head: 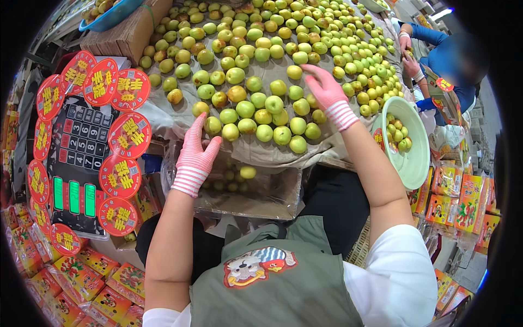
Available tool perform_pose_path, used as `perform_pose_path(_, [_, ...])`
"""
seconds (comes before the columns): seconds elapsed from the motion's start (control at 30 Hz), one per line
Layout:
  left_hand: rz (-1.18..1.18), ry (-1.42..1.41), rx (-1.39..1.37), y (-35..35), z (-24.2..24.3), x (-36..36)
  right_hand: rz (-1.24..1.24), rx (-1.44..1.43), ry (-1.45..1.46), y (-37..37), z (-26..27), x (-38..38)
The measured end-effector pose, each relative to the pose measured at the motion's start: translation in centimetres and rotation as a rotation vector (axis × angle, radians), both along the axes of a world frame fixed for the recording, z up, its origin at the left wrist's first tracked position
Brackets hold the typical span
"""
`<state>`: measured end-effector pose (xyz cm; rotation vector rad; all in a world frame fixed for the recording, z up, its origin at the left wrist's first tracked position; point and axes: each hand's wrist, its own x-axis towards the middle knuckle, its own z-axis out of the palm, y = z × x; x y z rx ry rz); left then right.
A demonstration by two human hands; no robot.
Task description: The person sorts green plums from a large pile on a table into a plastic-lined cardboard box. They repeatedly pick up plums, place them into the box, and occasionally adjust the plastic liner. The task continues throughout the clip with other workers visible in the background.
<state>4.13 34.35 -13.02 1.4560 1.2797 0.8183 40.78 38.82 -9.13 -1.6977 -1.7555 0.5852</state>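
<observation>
Many green and brown-blotched jujubes [245, 109] lie spread on a cloth-covered sorting table [261, 153] before me. My left hand [197, 153], in a pink-and-white striped knit glove, is at the front left edge, fingers apart and holding nothing. Its fingertips reach a yellowish jujube [200, 109]; whether they touch is unclear. My right hand [328, 93], gloved alike, hovers over the right part of the spread, also empty. Its fingertips are beside another yellow jujube [294, 72]. Below the table edge stands a plastic-lined cardboard box [261, 200] with several jujubes inside, one brighter jujube [248, 172] higher up.
At left stands a digital scale display [77, 163] ringed with red stickers. A pale green basin [408, 163] with jujubes sits at right. Beyond it a person in blue [449, 69] handles fruit. Flattened cardboard [122, 36], a blue basin [110, 18] and printed packages [81, 278] surround me.
</observation>
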Motion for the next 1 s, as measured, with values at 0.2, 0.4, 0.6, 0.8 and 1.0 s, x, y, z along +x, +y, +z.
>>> perform_pose_path(0.2, [-0.012, 0.002, 0.019, 0.1, -0.9, 0.0, -0.185, -0.381, -0.216, -5.7, -1.8, -2.0])
perform_pose_path(0.4, [-0.045, 0.001, 0.000, 0.2, -0.5, 0.4, 0.186, -0.495, -0.130, -8.3, 0.8, -8.5])
perform_pose_path(0.6, [-0.088, -0.040, -0.053, -0.3, 0.4, 0.1, 0.502, -0.196, 0.068, -6.7, 1.9, -10.1])
perform_pose_path(0.8, [-0.043, -0.001, -0.003, 0.1, 1.7, -0.4, 0.418, 0.127, -0.048, 7.9, 1.4, -10.2])
perform_pose_path(1.0, [0.123, -0.067, 0.059, 1.8, 1.1, -1.9, 0.350, -0.005, -0.479, 15.6, -0.5, -19.4])
